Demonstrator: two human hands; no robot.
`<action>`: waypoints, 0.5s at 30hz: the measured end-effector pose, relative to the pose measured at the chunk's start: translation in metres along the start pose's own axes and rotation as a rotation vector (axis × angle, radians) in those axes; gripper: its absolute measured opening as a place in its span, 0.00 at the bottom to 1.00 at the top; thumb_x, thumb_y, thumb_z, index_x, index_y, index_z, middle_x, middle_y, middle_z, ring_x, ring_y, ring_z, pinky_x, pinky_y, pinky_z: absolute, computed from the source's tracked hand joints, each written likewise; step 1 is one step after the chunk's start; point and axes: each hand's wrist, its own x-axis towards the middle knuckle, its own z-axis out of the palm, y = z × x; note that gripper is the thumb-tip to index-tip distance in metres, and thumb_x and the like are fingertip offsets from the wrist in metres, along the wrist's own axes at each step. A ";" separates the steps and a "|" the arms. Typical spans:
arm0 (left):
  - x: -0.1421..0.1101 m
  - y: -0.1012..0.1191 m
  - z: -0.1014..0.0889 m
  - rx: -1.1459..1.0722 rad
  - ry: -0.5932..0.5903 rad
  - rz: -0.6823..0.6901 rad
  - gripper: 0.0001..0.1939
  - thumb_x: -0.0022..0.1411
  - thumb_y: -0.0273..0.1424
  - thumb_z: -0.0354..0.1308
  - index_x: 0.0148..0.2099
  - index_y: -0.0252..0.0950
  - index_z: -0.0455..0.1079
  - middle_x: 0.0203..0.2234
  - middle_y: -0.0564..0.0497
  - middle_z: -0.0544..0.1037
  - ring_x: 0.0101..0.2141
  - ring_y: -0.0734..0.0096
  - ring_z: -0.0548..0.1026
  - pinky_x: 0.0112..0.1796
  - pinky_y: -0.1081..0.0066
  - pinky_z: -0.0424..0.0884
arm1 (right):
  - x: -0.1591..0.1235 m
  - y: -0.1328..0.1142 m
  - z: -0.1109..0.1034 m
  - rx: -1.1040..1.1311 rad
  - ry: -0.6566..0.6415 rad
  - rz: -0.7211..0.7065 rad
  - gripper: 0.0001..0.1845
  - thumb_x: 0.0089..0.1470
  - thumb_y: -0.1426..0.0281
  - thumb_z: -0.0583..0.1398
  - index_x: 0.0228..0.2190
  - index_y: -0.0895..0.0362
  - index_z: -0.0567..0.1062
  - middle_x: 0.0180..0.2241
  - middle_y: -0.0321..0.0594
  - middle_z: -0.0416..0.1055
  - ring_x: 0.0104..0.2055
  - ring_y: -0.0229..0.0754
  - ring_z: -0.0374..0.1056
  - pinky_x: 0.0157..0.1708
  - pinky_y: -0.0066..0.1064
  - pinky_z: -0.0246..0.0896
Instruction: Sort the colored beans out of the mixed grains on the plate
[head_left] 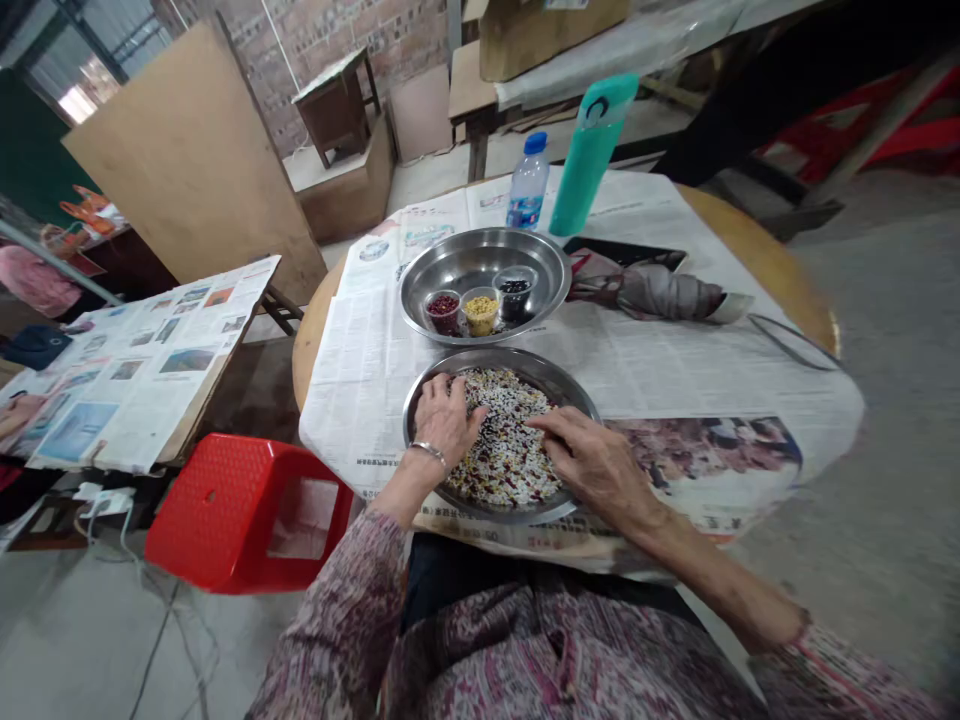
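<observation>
In the head view a steel bowl (577,385) near the front of the table holds a spread mix of white, dark, yellow and red grains and beans (510,430). My left hand (444,420), with a bracelet at the wrist, lies over the mix's left side, fingers spread. At the right rim, my right hand (589,460) reaches in with its index finger stretched over the mix and other fingers bent. Behind stands a second steel bowl (457,258) with three clear cups: red beans (444,312), yellow beans (481,312) and black beans (515,295).
Newspaper (345,380) covers the round table. At the back stand a water bottle (529,185) and a teal flask (592,155). A folded grey umbrella (660,290) lies right of the bowls. A red stool (217,510) stands left, near another newspaper-covered table (157,350) with a person beside it.
</observation>
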 end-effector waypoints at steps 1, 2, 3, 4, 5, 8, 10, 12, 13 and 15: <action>0.010 0.005 0.004 0.030 -0.039 -0.003 0.25 0.65 0.42 0.56 0.58 0.32 0.61 0.54 0.38 0.66 0.53 0.51 0.66 0.51 0.56 0.69 | 0.000 0.000 0.002 0.008 0.051 0.000 0.16 0.55 0.78 0.53 0.40 0.54 0.76 0.38 0.41 0.74 0.40 0.44 0.72 0.41 0.36 0.69; 0.019 0.011 0.007 0.049 -0.062 0.002 0.27 0.65 0.45 0.56 0.59 0.34 0.61 0.54 0.39 0.66 0.53 0.51 0.66 0.51 0.55 0.69 | 0.000 0.000 0.003 0.015 0.100 0.002 0.16 0.54 0.79 0.53 0.41 0.54 0.76 0.39 0.42 0.73 0.40 0.45 0.72 0.41 0.36 0.69; 0.026 0.016 0.009 0.055 -0.086 0.008 0.27 0.64 0.45 0.56 0.58 0.35 0.62 0.54 0.40 0.67 0.53 0.51 0.66 0.50 0.55 0.69 | 0.001 0.001 0.005 0.017 0.145 0.004 0.17 0.54 0.79 0.53 0.41 0.55 0.76 0.40 0.43 0.73 0.41 0.45 0.72 0.42 0.37 0.69; 0.032 0.022 0.011 0.044 -0.113 0.026 0.24 0.64 0.44 0.57 0.57 0.37 0.64 0.52 0.42 0.68 0.52 0.52 0.66 0.50 0.56 0.69 | 0.001 0.001 0.006 0.014 0.184 0.007 0.17 0.54 0.79 0.52 0.41 0.56 0.76 0.41 0.45 0.72 0.42 0.46 0.71 0.44 0.38 0.68; 0.035 0.027 0.013 0.022 -0.146 0.068 0.20 0.65 0.41 0.56 0.56 0.38 0.65 0.51 0.43 0.69 0.52 0.55 0.67 0.51 0.58 0.69 | 0.001 0.001 0.007 0.010 0.216 0.008 0.17 0.54 0.80 0.52 0.41 0.57 0.76 0.42 0.47 0.71 0.44 0.48 0.70 0.45 0.40 0.68; 0.035 0.035 0.014 -0.058 -0.271 0.255 0.11 0.67 0.29 0.52 0.51 0.37 0.69 0.45 0.47 0.73 0.49 0.64 0.70 0.53 0.66 0.67 | 0.001 0.001 0.008 0.016 0.270 -0.003 0.18 0.55 0.80 0.51 0.42 0.57 0.76 0.45 0.50 0.70 0.48 0.50 0.68 0.49 0.44 0.67; 0.025 0.034 0.010 -0.082 -0.333 0.335 0.11 0.66 0.25 0.51 0.49 0.36 0.69 0.43 0.47 0.74 0.46 0.66 0.72 0.50 0.68 0.69 | 0.000 0.001 0.009 0.035 0.286 -0.015 0.19 0.55 0.80 0.51 0.43 0.57 0.75 0.45 0.49 0.70 0.49 0.50 0.68 0.50 0.44 0.67; 0.008 0.029 0.003 -0.088 -0.356 0.366 0.10 0.67 0.27 0.52 0.48 0.35 0.69 0.42 0.48 0.74 0.44 0.65 0.72 0.47 0.68 0.71 | -0.001 0.001 0.009 0.048 0.301 -0.030 0.19 0.56 0.80 0.51 0.44 0.56 0.75 0.44 0.48 0.71 0.48 0.48 0.69 0.49 0.43 0.68; -0.001 0.025 -0.002 -0.086 -0.362 0.375 0.09 0.67 0.28 0.52 0.47 0.36 0.70 0.41 0.48 0.74 0.44 0.65 0.72 0.47 0.68 0.71 | -0.002 0.001 0.009 0.051 0.310 -0.042 0.18 0.56 0.80 0.52 0.44 0.56 0.75 0.43 0.48 0.71 0.47 0.48 0.69 0.48 0.42 0.68; -0.021 0.018 -0.013 -0.096 -0.372 0.420 0.08 0.68 0.30 0.52 0.46 0.36 0.71 0.40 0.49 0.74 0.44 0.66 0.72 0.48 0.67 0.71 | -0.003 0.001 0.008 0.053 0.327 -0.073 0.17 0.56 0.80 0.53 0.43 0.55 0.75 0.42 0.46 0.72 0.45 0.47 0.70 0.47 0.41 0.68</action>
